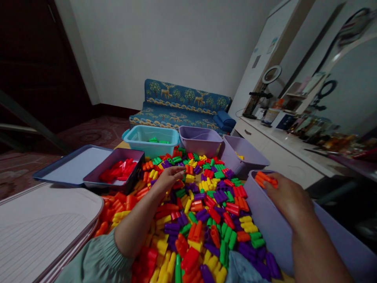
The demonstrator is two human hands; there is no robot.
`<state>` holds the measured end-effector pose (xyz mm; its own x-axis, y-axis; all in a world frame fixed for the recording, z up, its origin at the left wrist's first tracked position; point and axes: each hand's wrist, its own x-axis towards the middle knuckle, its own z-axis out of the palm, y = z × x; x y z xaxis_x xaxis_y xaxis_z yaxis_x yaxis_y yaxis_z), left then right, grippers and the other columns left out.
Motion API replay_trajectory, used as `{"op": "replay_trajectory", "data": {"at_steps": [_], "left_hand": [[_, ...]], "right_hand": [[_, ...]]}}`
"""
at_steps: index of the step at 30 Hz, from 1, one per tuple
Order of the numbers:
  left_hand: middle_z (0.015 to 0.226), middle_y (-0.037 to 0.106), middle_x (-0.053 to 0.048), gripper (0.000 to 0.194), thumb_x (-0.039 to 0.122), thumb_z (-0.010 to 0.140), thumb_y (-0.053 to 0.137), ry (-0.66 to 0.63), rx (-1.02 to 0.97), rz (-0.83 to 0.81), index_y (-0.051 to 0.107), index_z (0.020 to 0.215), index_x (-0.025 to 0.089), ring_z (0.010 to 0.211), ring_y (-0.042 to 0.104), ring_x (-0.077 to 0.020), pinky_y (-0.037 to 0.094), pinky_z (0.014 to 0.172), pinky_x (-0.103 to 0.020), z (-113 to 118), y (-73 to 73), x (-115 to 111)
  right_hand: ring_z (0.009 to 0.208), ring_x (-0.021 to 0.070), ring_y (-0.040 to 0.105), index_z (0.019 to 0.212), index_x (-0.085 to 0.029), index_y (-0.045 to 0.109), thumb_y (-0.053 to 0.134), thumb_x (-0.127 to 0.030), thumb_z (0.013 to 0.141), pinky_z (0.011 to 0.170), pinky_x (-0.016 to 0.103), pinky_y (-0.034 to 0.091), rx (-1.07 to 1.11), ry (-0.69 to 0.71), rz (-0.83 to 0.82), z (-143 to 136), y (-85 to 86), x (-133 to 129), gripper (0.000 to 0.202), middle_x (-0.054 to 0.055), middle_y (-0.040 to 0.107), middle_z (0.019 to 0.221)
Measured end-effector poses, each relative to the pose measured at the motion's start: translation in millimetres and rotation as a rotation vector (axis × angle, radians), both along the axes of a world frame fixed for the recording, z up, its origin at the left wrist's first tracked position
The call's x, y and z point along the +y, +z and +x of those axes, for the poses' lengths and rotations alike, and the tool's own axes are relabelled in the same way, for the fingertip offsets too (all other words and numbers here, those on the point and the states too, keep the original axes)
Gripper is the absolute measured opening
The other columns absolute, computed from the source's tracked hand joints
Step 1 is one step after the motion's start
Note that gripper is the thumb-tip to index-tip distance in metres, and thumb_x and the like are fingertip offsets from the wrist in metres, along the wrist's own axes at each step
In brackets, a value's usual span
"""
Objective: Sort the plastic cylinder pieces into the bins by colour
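A heap of plastic tube-shaped pieces (206, 196) in red, orange, yellow, green and purple covers the table. Over its left middle part, my left hand (169, 179) reaches with the fingers stretched out to the right; a red piece shows just below them. My right hand (287, 196) grips a few orange plastic pieces (265, 179) between thumb and fingers. These are held above the near end of a long lilac bin (265, 220) on the right, whose inside is mostly hidden by the hand and arm.
A teal bin (150, 147) holds some green pieces, and a dark tin (138, 159) holds red ones. Two more lilac bins (200, 145) stand at the back; the right one contains yellow pieces. A white folding board (44, 232) lies left. Behind are a blue sofa (179, 112) and a dresser (282, 149).
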<state>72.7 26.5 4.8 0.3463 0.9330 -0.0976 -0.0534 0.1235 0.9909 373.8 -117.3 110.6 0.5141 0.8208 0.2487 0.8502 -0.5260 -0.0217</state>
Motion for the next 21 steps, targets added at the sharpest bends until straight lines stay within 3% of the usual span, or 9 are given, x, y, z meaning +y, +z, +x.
{"op": "replay_trajectory", "data": {"at_steps": [4, 8, 10, 14, 17, 21], "left_hand": [[0.096, 0.070, -0.010, 0.065, 0.048, 0.055, 0.079, 0.015, -0.006, 0.006, 0.067, 0.107, 0.011, 0.079, 0.064, -0.0190, 0.048, 0.061, -0.025, 0.6, -2.9, 3.1], [0.097, 0.070, -0.011, 0.058, 0.044, 0.062, 0.074, 0.032, 0.039, 0.069, 0.067, 0.108, 0.010, 0.079, 0.065, -0.0198, 0.049, 0.061, -0.026, -0.4, -8.8, 9.5], [0.097, 0.070, -0.011, 0.047, 0.039, 0.069, 0.068, 0.063, 0.128, 0.175, 0.068, 0.107, 0.010, 0.079, 0.066, -0.0203, 0.049, 0.062, -0.026, -2.3, -10.1, 12.0], [0.091, 0.072, -0.010, 0.030, 0.022, 0.075, 0.057, 0.136, 0.485, 0.472, 0.071, 0.099, 0.012, 0.077, 0.065, -0.0188, 0.048, 0.067, -0.027, -11.8, -0.5, 10.4], [0.085, 0.073, -0.007, 0.025, 0.021, 0.073, 0.058, 0.012, 0.743, 0.578, 0.073, 0.092, 0.014, 0.075, 0.065, -0.0182, 0.046, 0.066, -0.025, -23.6, 13.5, 5.5], [0.086, 0.073, -0.005, 0.027, 0.023, 0.067, 0.066, -0.190, 0.956, 0.596, 0.073, 0.092, 0.017, 0.077, 0.065, -0.0189, 0.044, 0.066, -0.024, -34.1, 23.0, 0.1]], "right_hand": [[0.093, 0.0341, 0.066, 0.127, -0.019, 0.056, 0.044, -0.042, 0.086, 0.074, 0.043, 0.049, 0.003, 0.035, -0.030, -8.9, -5.1, -1.5, 0.049, 0.016, 0.068, 0.112], [0.110, 0.0301, 0.060, 0.125, -0.016, 0.058, 0.047, -0.040, 0.087, 0.090, 0.042, 0.047, 0.037, 0.243, 0.132, -39.9, -13.8, 8.5, 0.047, 0.014, 0.062, 0.125], [0.109, 0.0269, 0.061, 0.122, -0.017, 0.060, 0.051, -0.038, 0.085, 0.092, 0.038, 0.046, 0.127, 0.361, 0.145, -59.4, -21.8, 19.3, 0.043, 0.012, 0.064, 0.123], [0.105, 0.0263, 0.064, 0.119, -0.018, 0.063, 0.058, -0.030, 0.080, 0.089, 0.036, 0.047, 0.278, 0.483, -0.004, -92.9, -40.3, 43.6, 0.041, 0.011, 0.068, 0.116], [0.099, 0.0236, 0.065, 0.115, -0.023, 0.065, 0.060, -0.025, 0.076, 0.082, 0.032, 0.048, 0.357, 0.597, -0.086, -113.4, -48.7, 56.8, 0.040, 0.007, 0.071, 0.110], [0.099, 0.0231, 0.065, 0.108, -0.025, 0.068, 0.062, -0.023, 0.074, 0.081, 0.031, 0.045, 0.365, 0.718, -0.154, -135.8, -55.0, 66.8, 0.035, 0.005, 0.072, 0.105]]}}
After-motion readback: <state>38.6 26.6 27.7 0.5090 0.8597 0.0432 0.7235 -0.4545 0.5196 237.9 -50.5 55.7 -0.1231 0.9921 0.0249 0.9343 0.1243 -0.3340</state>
